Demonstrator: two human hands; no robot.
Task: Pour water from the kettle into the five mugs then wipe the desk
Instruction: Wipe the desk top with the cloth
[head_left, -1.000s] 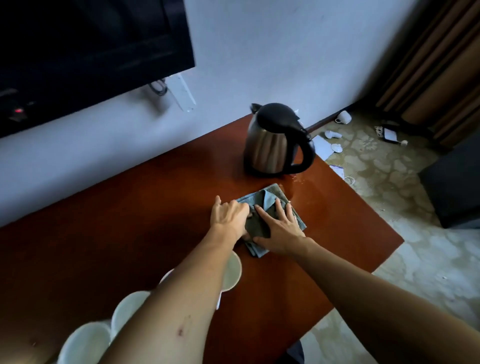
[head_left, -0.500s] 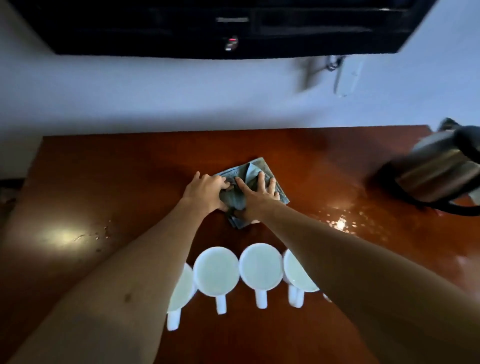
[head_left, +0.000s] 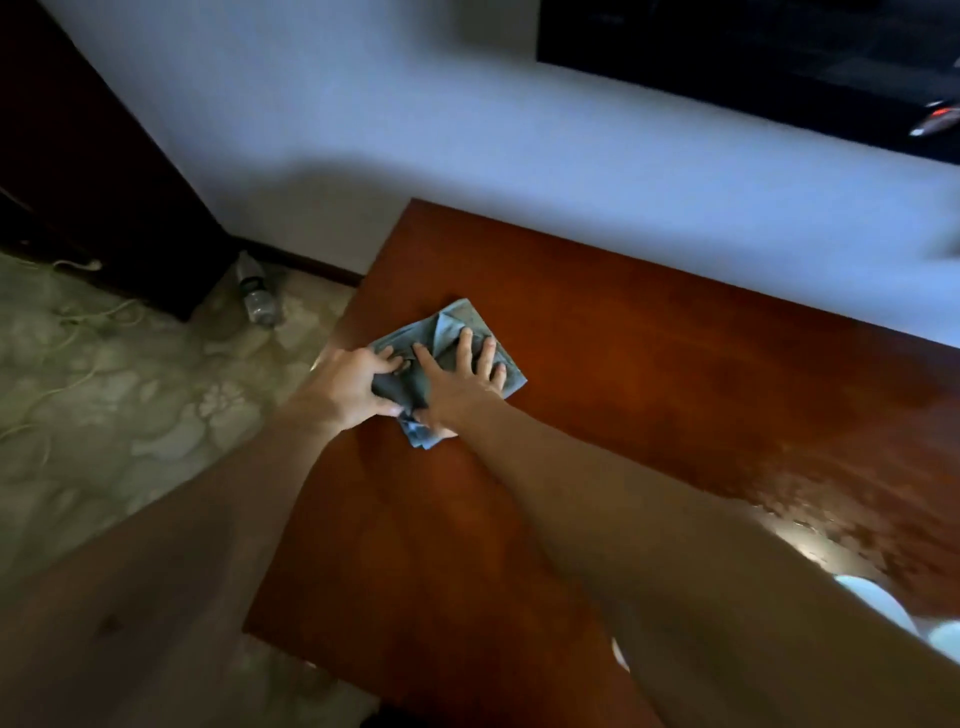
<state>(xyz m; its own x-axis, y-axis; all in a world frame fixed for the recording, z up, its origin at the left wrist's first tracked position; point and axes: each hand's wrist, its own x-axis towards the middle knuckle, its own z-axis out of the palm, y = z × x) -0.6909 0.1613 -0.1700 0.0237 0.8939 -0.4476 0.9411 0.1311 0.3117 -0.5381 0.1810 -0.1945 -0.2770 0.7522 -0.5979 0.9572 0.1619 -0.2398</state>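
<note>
A grey-blue cloth (head_left: 447, 332) lies crumpled near the left end of the reddish-brown desk (head_left: 649, 364). My left hand (head_left: 350, 387) grips its left side with curled fingers. My right hand (head_left: 462, 384) presses flat on top of it, fingers spread. White mugs (head_left: 878, 603) show only as rims at the lower right, mostly hidden behind my right forearm. A wet sheen and droplets (head_left: 831, 525) cover the desk surface just beyond the mugs. The kettle is out of view.
The desk's left edge (head_left: 332, 343) is just beside my left hand, with patterned floor below. A plastic bottle (head_left: 257, 296) and a pale cord (head_left: 62, 332) lie on the floor. A dark cabinet (head_left: 93, 171) stands at left; a black TV (head_left: 753, 57) hangs on the wall.
Both hands have slid the cloth leftward across the desk, from beside the kettle past the mugs to the left end. The kettle has left the view.
</note>
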